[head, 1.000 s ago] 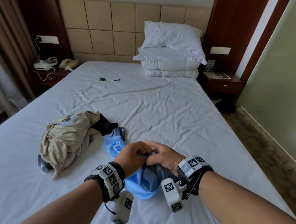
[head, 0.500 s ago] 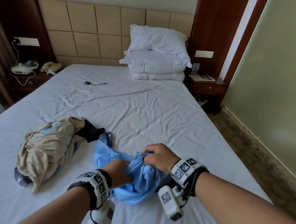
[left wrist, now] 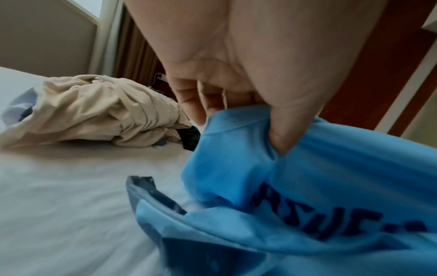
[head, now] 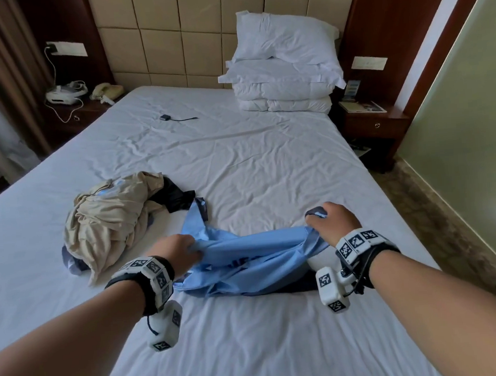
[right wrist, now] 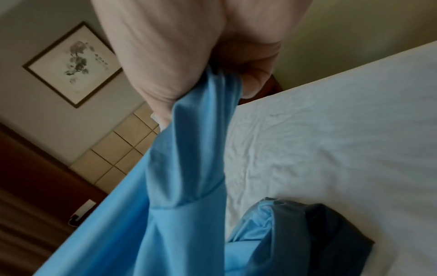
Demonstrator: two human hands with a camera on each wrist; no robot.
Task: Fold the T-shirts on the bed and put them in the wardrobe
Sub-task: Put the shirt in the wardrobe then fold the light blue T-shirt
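A light blue T-shirt [head: 246, 261] with dark lettering and dark trim hangs stretched between my two hands just above the white bed [head: 239, 165]. My left hand [head: 183, 249] grips its left end; the left wrist view shows thumb and fingers pinching the blue T-shirt [left wrist: 295, 168]. My right hand [head: 328, 222] grips the right end, with cloth bunched in the fist over the blue T-shirt [right wrist: 189, 168]. A crumpled heap of clothes [head: 111, 218], beige on top with dark pieces under it, lies to the left of my left hand.
Stacked white pillows [head: 282, 68] stand at the headboard on the right. A small black device with a cable [head: 174, 118] lies mid-bed. Nightstands flank the bed: one with a phone [head: 105, 92] on the left, one [head: 374, 120] on the right. Floor runs along the right wall.
My hands were together on the bunched blue shirt; they have pulled apart, left hand leftward and right hand rightward, drawing the shirt out wide between them.
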